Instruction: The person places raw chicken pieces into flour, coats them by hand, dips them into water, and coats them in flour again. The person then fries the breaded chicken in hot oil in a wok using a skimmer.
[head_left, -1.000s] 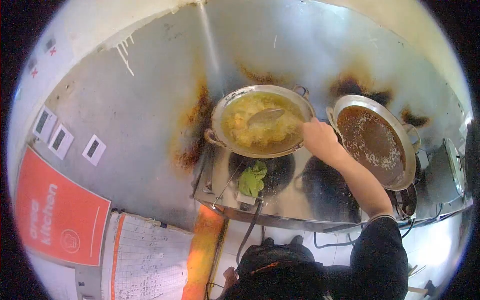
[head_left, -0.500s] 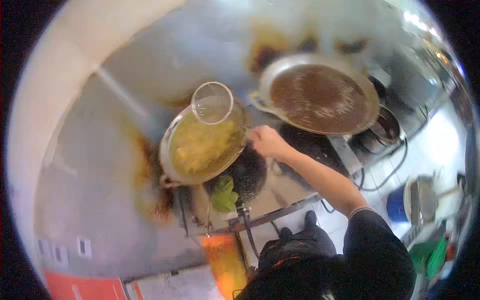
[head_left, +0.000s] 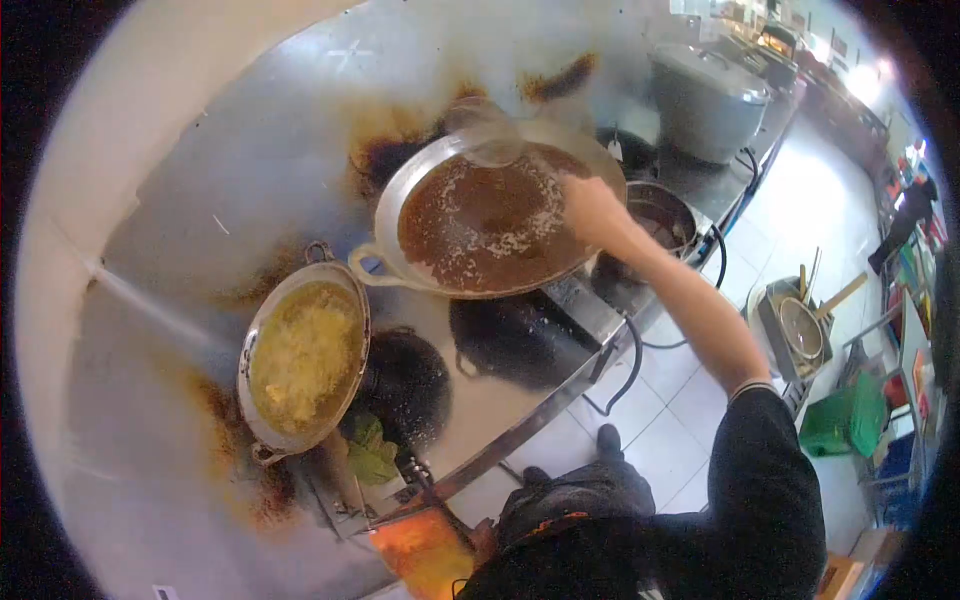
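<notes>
My right hand (head_left: 594, 208) is closed on the handle of a round strainer (head_left: 493, 145), whose blurred head is over the far side of a large wok of dark brown liquid (head_left: 480, 215) with pale foam. To the left, a smaller wok (head_left: 308, 355) holds yellow oil with bubbling, frying pieces. Green leaves (head_left: 370, 452) lie at the stove edge below it. My left hand (head_left: 484, 540) shows only in part beside my body, low in the view, its fingers unclear.
A dark pot (head_left: 660, 215) and a large lidded metal pot (head_left: 710, 100) stand to the right. A green bin (head_left: 845, 415) and a container with a strainer (head_left: 800, 327) are on the floor side at right. A hose (head_left: 638, 365) hangs along the stove's front edge.
My right hand has moved the strainer from over the yellow oil wok to over the brown liquid wok. The view has turned to the right, showing more of the floor and pots.
</notes>
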